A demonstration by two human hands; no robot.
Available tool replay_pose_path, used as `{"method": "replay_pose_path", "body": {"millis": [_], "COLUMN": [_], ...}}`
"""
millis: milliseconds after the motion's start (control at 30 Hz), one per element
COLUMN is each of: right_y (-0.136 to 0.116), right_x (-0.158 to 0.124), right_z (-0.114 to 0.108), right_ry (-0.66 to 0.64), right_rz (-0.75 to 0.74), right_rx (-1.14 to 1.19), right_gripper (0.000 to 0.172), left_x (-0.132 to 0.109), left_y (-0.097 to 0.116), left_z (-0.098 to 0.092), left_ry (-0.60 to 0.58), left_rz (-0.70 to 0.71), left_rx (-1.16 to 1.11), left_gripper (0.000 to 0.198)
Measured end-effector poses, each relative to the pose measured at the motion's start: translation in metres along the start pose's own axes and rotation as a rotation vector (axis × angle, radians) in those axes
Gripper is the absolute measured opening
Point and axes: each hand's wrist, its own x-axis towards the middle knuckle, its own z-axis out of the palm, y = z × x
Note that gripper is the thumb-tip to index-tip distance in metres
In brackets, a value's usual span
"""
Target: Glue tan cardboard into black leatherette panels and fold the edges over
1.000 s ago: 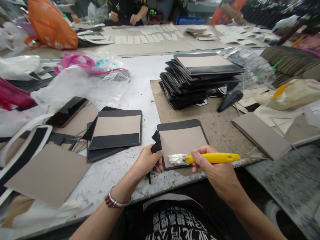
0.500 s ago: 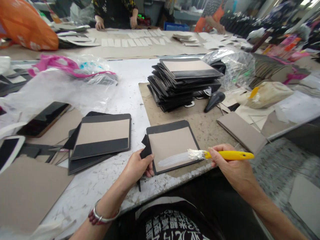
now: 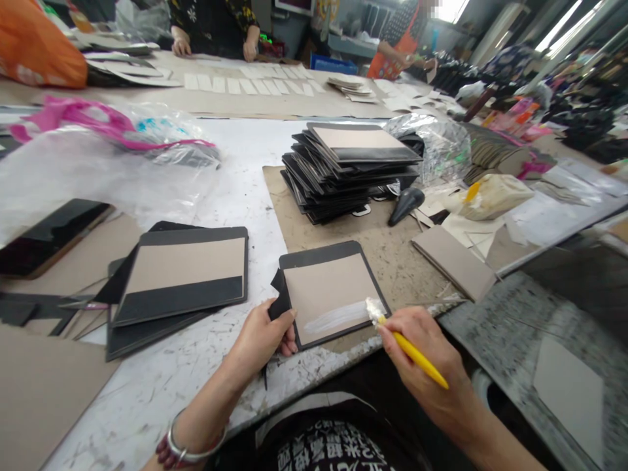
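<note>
My right hand (image 3: 426,353) grips a yellow-handled brush (image 3: 419,358). White paste coats its bristles, which touch the lower right part of a beige-faced panel with a black border (image 3: 328,284). A wet whitish streak (image 3: 333,317) runs along the panel's lower part. At the panel's left edge, my left hand (image 3: 269,330) is closed on a black strip (image 3: 279,297), its thumb against the panel's corner. The strip's ends stick out above and below the hand. How far the fingers reach under the panel is hidden.
A tall stack of black-and-beige panels (image 3: 353,173) stands behind, near a black pointed tool (image 3: 406,206). More panels (image 3: 184,271) and a phone (image 3: 53,235) lie left. Grey-brown boards (image 3: 454,261) lie right. Two people (image 3: 210,29) work across the table.
The brush has swung from pointing sideways to slanting down toward me, its bristles still near the panel's right edge. My left hand keeps its hold. The camera view has shifted slightly.
</note>
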Motion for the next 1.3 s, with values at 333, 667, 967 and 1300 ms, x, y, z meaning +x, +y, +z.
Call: {"method": "replay_pose_path", "body": {"millis": [333,667,967,1300], "right_y": [-0.031,-0.025,-0.017,-0.002], "right_x": [0.003,0.006,0.003,0.003], "right_z": [0.030,0.032,0.025,0.032], "right_ry": [-0.011,-0.036,0.000,0.006], "right_rz": [0.452,0.513,0.529,0.542], "right_rx": [0.481,0.441,0.372,0.405], "right_gripper": [0.023,0.024,0.025,0.025], "left_x": [0.001,0.000,0.001,0.001], "left_y": [-0.002,-0.003,-0.002,-0.002], "left_z": [-0.002,-0.002,-0.002,-0.003], "left_ry": [-0.019,-0.036,-0.032,-0.043], "left_rz": [-0.011,-0.002,0.022,0.020], "left_rx": [-0.027,-0.025,0.007,0.065], "left_gripper": [0.006,0.006,0.009,0.012]}}
